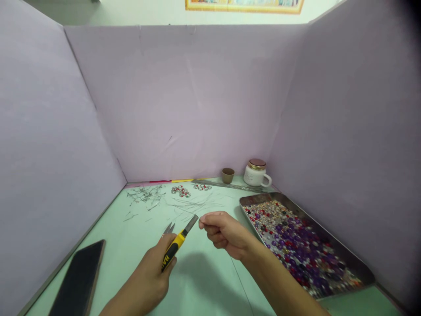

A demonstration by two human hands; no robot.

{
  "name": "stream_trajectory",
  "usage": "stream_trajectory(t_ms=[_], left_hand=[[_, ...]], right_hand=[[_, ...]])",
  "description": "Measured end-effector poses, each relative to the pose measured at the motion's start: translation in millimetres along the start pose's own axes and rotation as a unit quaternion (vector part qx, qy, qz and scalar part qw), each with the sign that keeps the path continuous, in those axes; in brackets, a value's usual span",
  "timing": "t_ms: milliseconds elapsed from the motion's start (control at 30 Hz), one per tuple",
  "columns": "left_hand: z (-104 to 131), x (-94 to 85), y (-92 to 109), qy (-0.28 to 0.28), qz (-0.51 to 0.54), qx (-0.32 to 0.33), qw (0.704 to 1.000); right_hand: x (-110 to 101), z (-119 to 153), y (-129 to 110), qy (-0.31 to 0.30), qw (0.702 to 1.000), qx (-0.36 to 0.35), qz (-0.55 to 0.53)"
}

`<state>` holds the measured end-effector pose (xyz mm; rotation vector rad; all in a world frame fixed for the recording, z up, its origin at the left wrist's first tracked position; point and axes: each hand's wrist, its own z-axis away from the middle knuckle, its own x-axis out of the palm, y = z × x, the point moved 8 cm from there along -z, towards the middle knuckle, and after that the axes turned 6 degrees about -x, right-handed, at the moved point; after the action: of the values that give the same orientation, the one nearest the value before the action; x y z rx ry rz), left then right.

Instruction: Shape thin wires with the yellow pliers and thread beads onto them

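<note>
So there's a flat dark slab (79, 281), maybe a phone, lying slantwise on the smooth pale green tabletop (131, 254), down by the person's left side. Left hand (149, 272) is wrapped snugly round a yellow-and-black cutter (177, 243), chunky body, flat grey metal blade. Its long axis runs diagonally, blade end away from the person and off to the right, tip just shy of the right fingertips. Pointy metal snips (169, 228) poke up beside it from the same hand. Right hand (226, 232) has thumb and finger pinched together, other fingers curled; whatever's in there is too thin for me to make out. Right of that, a shallow metal tray (350, 254) full of shiny round beads (299, 245), purple, red, pale. Farther back: wispy wire bits (144, 196), lacy beaded pieces (180, 191), a brownish cup (228, 175) and a glossy white mug (254, 176), all before lilac panels (197, 96).
</note>
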<state>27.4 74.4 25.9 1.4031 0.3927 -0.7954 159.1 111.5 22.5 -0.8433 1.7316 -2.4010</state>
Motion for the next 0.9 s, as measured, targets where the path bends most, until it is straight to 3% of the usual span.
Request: stream_trajectory(t_ms=[200, 400, 467, 567, 667, 800, 900], left_hand=[[-4, -1.4, -8, 0.035, -0.027, -0.012, 0.999], [-7, -6.3, -21, 0.116, -0.14, -0.051, 0.982], [-8, -6.5, -19, 0.115, -0.124, -0.045, 0.985], [-7, -0.3, -12, 0.044, -0.017, -0.004, 0.999], [-3, 10.5, -2, -0.07, 0.118, 0.026, 0.99], [8, 28.4, 8, -0.226, 0.315, 0.032, 0.921], [13, 35.9, 9, -0.273, 0.388, 0.016, 0.88]], right_hand=[[-1, 3, -9, 0.066, 0.99, -0.063, 0.112], [-1, 2, -6, 0.084, 0.981, -0.051, 0.165], [-2, 1, -7, 0.085, 0.978, -0.057, 0.179], [-3, -2, -13, 0.077, 0.972, -0.087, 0.205], [-3, -4, -18, 0.045, 0.968, -0.125, 0.213], [2, -4, -22, -0.02, 0.965, -0.171, 0.199], [4, -4, -21, -0.048, 0.963, -0.18, 0.192]])
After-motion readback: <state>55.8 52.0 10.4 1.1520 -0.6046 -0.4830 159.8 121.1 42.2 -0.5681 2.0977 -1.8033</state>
